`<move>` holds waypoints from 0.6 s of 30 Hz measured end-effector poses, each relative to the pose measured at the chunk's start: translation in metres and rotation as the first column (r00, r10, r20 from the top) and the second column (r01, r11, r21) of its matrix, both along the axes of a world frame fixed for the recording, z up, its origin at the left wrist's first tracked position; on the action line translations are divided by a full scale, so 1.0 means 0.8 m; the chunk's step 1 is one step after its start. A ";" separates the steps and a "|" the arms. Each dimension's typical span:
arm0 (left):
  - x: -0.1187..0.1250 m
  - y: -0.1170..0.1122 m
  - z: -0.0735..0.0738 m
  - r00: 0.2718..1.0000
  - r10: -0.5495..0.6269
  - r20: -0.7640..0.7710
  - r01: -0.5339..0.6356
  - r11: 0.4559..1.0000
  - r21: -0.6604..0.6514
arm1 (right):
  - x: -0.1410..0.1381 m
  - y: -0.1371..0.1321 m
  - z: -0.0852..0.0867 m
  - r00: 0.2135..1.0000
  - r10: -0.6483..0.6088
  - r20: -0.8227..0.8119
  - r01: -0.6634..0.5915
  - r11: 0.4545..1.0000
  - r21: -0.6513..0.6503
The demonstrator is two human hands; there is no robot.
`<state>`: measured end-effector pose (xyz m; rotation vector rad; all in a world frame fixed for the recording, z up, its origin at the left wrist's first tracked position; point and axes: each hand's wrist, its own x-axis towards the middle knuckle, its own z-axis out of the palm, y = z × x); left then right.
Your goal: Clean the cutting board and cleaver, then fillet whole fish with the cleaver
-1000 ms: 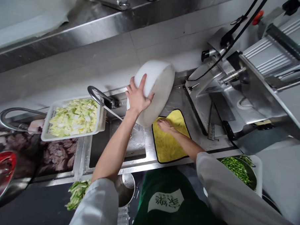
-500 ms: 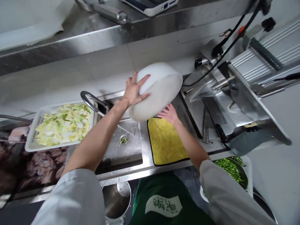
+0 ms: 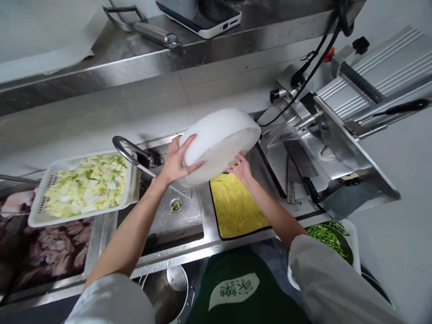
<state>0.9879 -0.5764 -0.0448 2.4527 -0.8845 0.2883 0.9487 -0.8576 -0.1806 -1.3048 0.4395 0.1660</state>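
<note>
A thick, round white chopping board [image 3: 222,142] is held tilted in the air, over the counter between the sink and the slicer. My left hand [image 3: 176,161] grips its left edge with the thumb and fingers spread across the face. At the lower right edge, my right hand [image 3: 240,169] has its fingertips against the board; part of its grip is hidden. Beneath lies a yellow cloth [image 3: 237,206] with a black border, flat on the metal counter. A curved tap [image 3: 124,142] stands left of the board, above the sink [image 3: 183,223] with green scraps at its drain.
A white basket [image 3: 34,213] of chopped cabbage sits at left, over raw meat [image 3: 60,247]. On the right stand a metal slicer [image 3: 358,146] and a cleaver [image 3: 304,165]. A shelf [image 3: 125,61] with a phone [image 3: 202,14] runs above. Below are a pot [image 3: 166,298] and chopped greens [image 3: 327,240].
The chopping board has come slightly lower and turned, showing more of its thick side. My right hand's fingers, spread before, are now bent against its edge. The view has shifted a little.
</note>
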 end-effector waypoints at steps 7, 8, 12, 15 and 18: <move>0.066 0.005 -0.002 0.996 0.054 -0.075 -0.060 0.995 -0.076 | 0.027 -0.094 0.032 0.947 -0.282 0.154 0.263 0.956 0.131; 0.070 0.003 -0.003 0.995 0.062 -0.075 -0.068 0.995 -0.078 | 0.028 -0.100 0.033 0.950 -0.284 0.132 0.266 0.954 0.139; 0.071 -0.007 -0.004 0.993 0.094 -0.070 -0.098 0.993 -0.069 | 0.016 -0.094 0.026 0.978 -0.207 0.024 0.204 0.975 0.091; 0.067 -0.012 0.000 0.991 0.119 -0.062 -0.122 0.991 -0.049 | 0.007 -0.069 0.026 0.988 -0.152 0.014 0.152 0.987 0.049; 0.067 -0.016 0.005 0.991 0.121 -0.056 -0.122 0.992 -0.019 | 0.019 -0.032 0.044 0.993 -0.053 0.106 0.055 0.998 -0.009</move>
